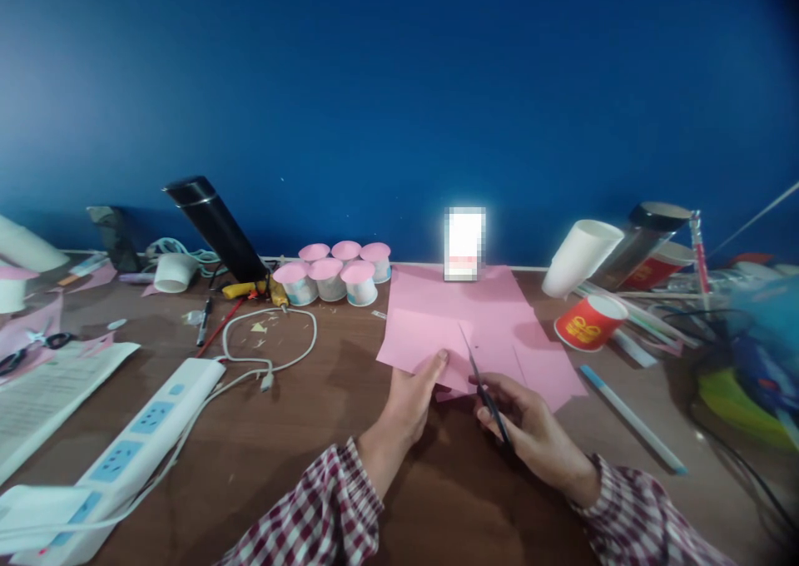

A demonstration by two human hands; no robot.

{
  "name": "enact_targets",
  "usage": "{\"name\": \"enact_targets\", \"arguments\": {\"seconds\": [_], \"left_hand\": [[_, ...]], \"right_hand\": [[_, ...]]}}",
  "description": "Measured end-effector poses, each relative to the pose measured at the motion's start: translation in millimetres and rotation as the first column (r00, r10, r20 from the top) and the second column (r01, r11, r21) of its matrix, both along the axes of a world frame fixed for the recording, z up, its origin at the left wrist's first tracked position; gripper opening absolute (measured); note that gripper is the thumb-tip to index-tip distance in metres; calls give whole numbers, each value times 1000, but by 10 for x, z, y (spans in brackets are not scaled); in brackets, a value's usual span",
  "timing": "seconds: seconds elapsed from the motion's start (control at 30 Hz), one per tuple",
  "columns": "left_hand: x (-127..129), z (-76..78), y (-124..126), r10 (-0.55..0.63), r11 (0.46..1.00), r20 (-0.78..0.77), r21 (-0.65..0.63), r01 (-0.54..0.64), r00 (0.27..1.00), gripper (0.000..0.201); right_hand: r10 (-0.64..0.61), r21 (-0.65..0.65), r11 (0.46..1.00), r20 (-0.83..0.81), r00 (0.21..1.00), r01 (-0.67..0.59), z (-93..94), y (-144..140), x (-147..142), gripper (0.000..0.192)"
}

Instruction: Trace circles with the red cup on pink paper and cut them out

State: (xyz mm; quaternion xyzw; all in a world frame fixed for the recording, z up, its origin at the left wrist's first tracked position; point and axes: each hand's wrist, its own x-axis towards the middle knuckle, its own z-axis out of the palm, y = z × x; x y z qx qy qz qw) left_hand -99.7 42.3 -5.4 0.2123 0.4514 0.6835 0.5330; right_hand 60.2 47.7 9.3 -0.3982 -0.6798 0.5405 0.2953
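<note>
My left hand (412, 399) is closed on a sheet of pink paper (415, 333), thumb on top and fingers underneath. In my right hand (530, 429) is a pair of scissors (493, 408) with dark handles. Its blade points away from me and lies at the right part of the held sheet. Whether the blades are fully closed is hard to make out. Beneath the held sheet, more pink paper (499, 295) lies on the brown table (312, 433).
Several small cups topped with pink paper (328, 275) stand at the back. Left are a power strip (143, 424), a white cable (271, 366) and a black flask (215, 225). Right are a red cup (583, 325), a white cup roll (580, 254) and a marker (633, 416).
</note>
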Motion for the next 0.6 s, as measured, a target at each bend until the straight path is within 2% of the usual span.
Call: {"name": "enact_targets", "arguments": {"seconds": [0.23,0.6], "left_hand": [[0,-4,-2,7,1000,11,-7,-7,1000,51],[-7,-11,4,-24,1000,-12,-2,24,1000,54]], "right_hand": [[18,-19,1000,9,1000,-18,50,-9,-20,35],[-28,-10,1000,-5,1000,28,-34,-1,-2,37]]}}
